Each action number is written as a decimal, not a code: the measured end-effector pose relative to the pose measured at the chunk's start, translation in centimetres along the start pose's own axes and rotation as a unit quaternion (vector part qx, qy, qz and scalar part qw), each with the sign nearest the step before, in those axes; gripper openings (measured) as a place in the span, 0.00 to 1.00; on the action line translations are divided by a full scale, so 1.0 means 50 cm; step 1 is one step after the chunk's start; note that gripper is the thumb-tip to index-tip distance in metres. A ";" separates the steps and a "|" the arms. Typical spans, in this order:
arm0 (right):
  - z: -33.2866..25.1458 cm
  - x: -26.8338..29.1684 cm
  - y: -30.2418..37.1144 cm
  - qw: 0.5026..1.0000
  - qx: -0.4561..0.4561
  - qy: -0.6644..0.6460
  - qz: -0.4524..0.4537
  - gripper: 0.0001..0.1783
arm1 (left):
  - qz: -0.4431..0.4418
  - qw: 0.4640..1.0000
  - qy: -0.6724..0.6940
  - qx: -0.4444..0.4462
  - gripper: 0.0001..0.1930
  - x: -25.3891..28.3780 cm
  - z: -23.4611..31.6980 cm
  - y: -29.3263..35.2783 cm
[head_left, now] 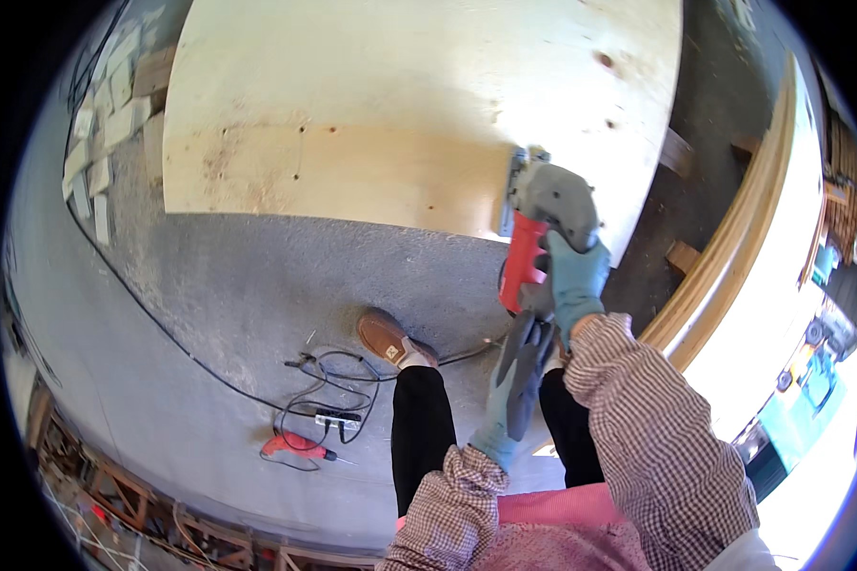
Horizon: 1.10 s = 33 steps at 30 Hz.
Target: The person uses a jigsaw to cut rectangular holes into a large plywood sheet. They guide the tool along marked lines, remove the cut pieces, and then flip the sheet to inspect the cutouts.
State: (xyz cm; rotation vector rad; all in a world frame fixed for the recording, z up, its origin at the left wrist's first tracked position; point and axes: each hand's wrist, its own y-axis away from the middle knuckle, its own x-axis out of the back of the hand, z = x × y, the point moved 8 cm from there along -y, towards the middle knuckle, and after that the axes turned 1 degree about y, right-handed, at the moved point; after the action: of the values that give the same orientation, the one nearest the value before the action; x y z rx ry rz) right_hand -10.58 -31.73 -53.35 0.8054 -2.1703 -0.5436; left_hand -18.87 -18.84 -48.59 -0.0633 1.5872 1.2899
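My right hand [581,271], in a teal glove with grey coating, is closed round a red and grey jigsaw [523,259]. The metal base of the jigsaw rests on a large pale plywood sheet [352,181], near its front edge towards the right. Just behind the tool is my left hand [519,376], gloved alike. Its fingers are stretched out towards the rear of the jigsaw; whether the tips touch it I cannot tell. The blade is hidden from view.
A black cable [176,338] runs across the grey floor to a power strip [338,419]. A red drill [295,444] lies beside it. Wood offcuts [124,119] are scattered far left. Stacked boards [733,228] stand right. My shoe [383,335] is below the sheet.
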 end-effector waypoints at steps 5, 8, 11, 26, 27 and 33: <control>-0.027 0.012 -0.008 0.977 -0.015 0.213 -0.009 0.23 | 0.034 0.972 -0.232 -0.018 0.29 0.008 0.062 0.198; -0.086 0.024 -0.020 0.957 -0.021 0.288 -0.030 0.23 | 0.098 0.947 -0.291 -0.097 0.28 -0.027 0.172 0.337; -0.149 0.056 -0.035 0.971 -0.017 0.216 -0.101 0.20 | 0.214 0.904 -0.323 -0.180 0.28 0.002 0.260 0.488; -0.206 0.545 0.238 0.904 0.167 0.380 -0.099 0.17 | 0.528 0.819 -0.199 0.107 0.30 0.309 0.094 1.275; -0.247 0.550 0.296 0.900 0.142 0.398 -0.105 0.18 | 0.530 0.819 -0.178 0.128 0.30 0.310 0.077 1.311; -0.221 0.721 0.374 0.981 0.001 0.189 -0.033 0.16 | 0.466 0.873 -0.131 0.056 0.30 0.279 0.163 1.256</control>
State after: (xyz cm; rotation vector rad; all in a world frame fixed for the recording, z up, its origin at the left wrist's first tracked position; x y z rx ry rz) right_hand -28.06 -44.70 -17.31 0.9035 -1.7998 -0.3848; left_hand -57.22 20.85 -14.59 1.0259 1.4723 1.8085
